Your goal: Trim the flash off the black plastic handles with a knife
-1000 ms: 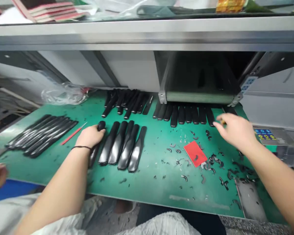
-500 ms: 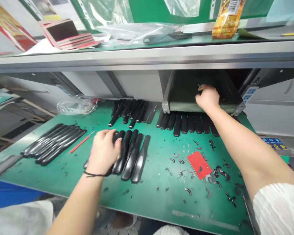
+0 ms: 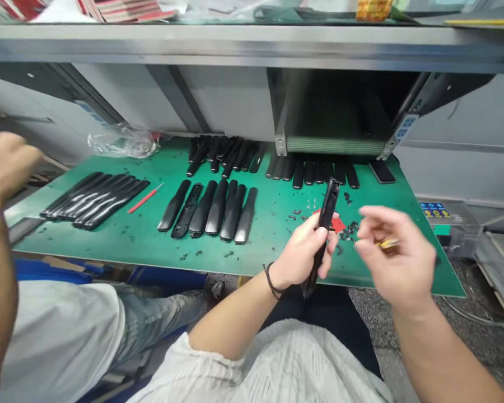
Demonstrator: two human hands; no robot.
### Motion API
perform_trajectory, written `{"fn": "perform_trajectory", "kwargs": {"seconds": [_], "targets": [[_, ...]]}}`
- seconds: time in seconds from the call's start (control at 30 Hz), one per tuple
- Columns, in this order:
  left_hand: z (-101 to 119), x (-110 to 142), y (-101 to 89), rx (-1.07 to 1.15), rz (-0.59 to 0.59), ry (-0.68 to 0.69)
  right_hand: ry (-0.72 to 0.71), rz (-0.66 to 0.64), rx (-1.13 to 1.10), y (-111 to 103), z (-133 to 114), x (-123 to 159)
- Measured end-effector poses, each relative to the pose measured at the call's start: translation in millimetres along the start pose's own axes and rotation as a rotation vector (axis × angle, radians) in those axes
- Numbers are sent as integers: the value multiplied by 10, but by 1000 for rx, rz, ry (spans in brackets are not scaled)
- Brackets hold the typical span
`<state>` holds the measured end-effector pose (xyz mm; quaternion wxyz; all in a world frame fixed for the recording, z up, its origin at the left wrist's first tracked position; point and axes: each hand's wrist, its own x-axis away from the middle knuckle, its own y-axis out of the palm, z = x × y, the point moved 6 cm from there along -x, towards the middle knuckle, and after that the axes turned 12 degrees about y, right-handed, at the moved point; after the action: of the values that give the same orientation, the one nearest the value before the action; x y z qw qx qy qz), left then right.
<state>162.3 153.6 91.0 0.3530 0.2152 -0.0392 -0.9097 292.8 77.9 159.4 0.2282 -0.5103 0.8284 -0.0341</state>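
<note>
My left hand (image 3: 300, 252) is closed around a long black plastic handle piece (image 3: 329, 204), tilted upright near the table's front edge, its hollow inner side partly showing. To its right, my right hand (image 3: 403, 263) is curled and blurred around a small yellow-handled tool (image 3: 388, 243); the tool's kind cannot be made out. Behind the held piece lies a red card (image 3: 338, 225), partly covered, with curved black scraps (image 3: 350, 229) beside it. Left of my hands, several black handle pieces (image 3: 216, 210) lie in a row, one showing its hollow side.
More black pieces lie in a left group (image 3: 98, 198), a back pile (image 3: 218, 151) and beneath the conveyor end (image 3: 336, 146). A red thin tool (image 3: 145, 198) and a phone (image 3: 382, 171) are on the green table (image 3: 138, 240). Another person's arm (image 3: 4, 168) reaches in at left.
My left hand has left the row and moved right, now holding a black handle piece. My right hand has drawn back from the conveyor. The view has tilted down; another person's arm has appeared.
</note>
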Motion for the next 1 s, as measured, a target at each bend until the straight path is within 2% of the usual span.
{"fn": "perform_trajectory", "kwargs": {"seconds": [0.07, 0.13, 0.2, 0.33, 0.4, 0.43, 0.53, 0.57, 0.6, 0.67, 0.7, 0.77, 0.83, 1.0], "targets": [[-90, 214, 172, 326, 29, -75, -129, -53, 156, 93, 37, 245], [-147, 395, 304, 424, 36, -104, -176, -67, 194, 160, 96, 422], [-201, 538, 391, 429, 40, -132, -98, -44, 169, 183, 184, 526], [-266, 722, 463, 413, 70, -148, 236, -85, 34, 234, 402, 646], [-271, 777, 482, 425, 100, -154, 264, -56, 25, 229, 432, 712], [-269, 794, 488, 434, 122, -166, 192, -17, 71, 212, 398, 753], [-250, 788, 444, 439, 234, -205, -235, 117, 263, 176, 170, 994], [-247, 769, 400, 431, 288, -217, -333, 139, 299, 173, 120, 1095], [-249, 746, 344, 425, 350, -227, -374, 143, 310, 170, 100, 1183], [-269, 704, 222, 431, 485, -247, -331, 100, 296, 177, 130, 1308], [-284, 687, 168, 436, 551, -255, -306, 50, 292, 200, 155, 1360], [-314, 666, 104, 450, 653, -271, -347, -56, 300, 274, 177, 1465], [-336, 658, 98, 462, 718, -285, -418, -105, 344, 333, 193, 1535], [-344, 681, 132, 481, 833, -254, -512, -93, 457, 390, 226, 1541]]}}
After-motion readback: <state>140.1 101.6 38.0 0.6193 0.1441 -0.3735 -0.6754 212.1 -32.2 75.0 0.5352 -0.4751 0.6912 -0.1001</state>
